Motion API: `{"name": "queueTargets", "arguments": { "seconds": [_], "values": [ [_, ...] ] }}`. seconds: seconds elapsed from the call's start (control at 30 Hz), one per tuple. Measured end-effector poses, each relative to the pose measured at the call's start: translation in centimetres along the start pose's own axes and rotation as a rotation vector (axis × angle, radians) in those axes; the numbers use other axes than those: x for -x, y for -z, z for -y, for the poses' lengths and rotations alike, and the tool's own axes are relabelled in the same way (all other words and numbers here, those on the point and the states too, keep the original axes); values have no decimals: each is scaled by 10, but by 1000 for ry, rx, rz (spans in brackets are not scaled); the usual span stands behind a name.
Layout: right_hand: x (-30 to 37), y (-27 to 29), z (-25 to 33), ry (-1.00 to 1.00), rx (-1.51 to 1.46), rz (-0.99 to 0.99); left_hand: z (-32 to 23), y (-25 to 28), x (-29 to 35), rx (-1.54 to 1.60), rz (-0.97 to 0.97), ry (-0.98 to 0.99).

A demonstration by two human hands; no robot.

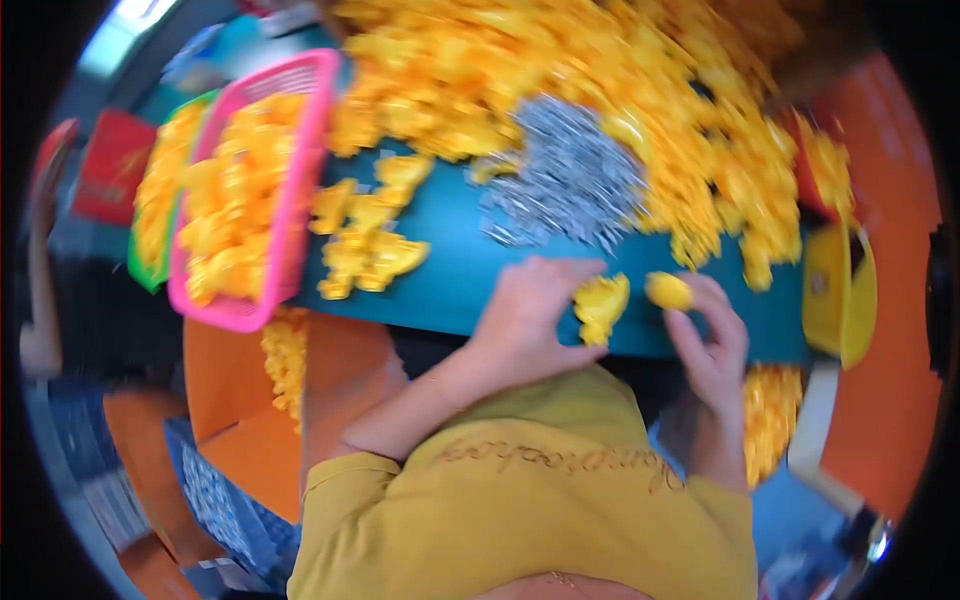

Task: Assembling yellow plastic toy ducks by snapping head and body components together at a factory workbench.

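Left hand: its grip is closed round a flat yellow piece (pixel 601 308), thumb below and fingers above; left hand (pixel 525 312) seems set this way to keep the piece steady and its face open.
Right hand: thumb and forefinger pinch a rounded yellow piece (pixel 669 291) by its edge, apart from the other; right hand (pixel 715 345) looks so placed for a light hold.
Orange box: by the left forearm, below the table's edge, orange box (pixel 240 425) with yellow pieces in it.
Table: both held pieces are over the near edge of the green table (pixel 450 280).
Silver pile: thin silver strips (pixel 570 180) just beyond the hands, probably for easy reach, though they block the straight way to the heap.
Left side: loose yellow pieces (pixel 375 232), then a full pink basket (pixel 297 185), walling off that side.
Right end: a yellow bin (pixel 823 285).
Far side: a broad yellow heap (pixel 450 65); blur hides single shapes.
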State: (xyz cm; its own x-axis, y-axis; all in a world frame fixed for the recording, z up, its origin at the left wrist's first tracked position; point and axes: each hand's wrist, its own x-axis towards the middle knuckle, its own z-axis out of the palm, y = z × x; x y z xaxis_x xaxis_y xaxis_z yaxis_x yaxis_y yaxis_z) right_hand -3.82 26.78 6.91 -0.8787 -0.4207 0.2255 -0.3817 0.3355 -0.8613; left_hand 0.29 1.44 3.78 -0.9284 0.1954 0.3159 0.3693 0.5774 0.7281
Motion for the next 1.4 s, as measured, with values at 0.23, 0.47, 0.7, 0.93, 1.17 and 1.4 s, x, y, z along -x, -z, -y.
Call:
{"name": "queueTargets", "arguments": {
  "seconds": [0.23,0.47,0.7,0.93,1.17,1.4],
  "values": [
    [10,-33,-3,-397,-321,144,-10,-9,3,-77,30,87],
    [21,-51,-2,-458,-365,77,-11,-20,8,-77,-22,87],
    [13,-47,8,-330,-142,86,-8,-18,8,-58,-17,85],
    [12,-49,13,-236,-44,80,-7,-17,6,-40,-34,77],
    [2,-50,17,-181,24,114,-6,-19,8,-32,-52,73],
    [2,-52,24,-92,223,156,-3,-15,11,1,-26,99]
  ]
}}
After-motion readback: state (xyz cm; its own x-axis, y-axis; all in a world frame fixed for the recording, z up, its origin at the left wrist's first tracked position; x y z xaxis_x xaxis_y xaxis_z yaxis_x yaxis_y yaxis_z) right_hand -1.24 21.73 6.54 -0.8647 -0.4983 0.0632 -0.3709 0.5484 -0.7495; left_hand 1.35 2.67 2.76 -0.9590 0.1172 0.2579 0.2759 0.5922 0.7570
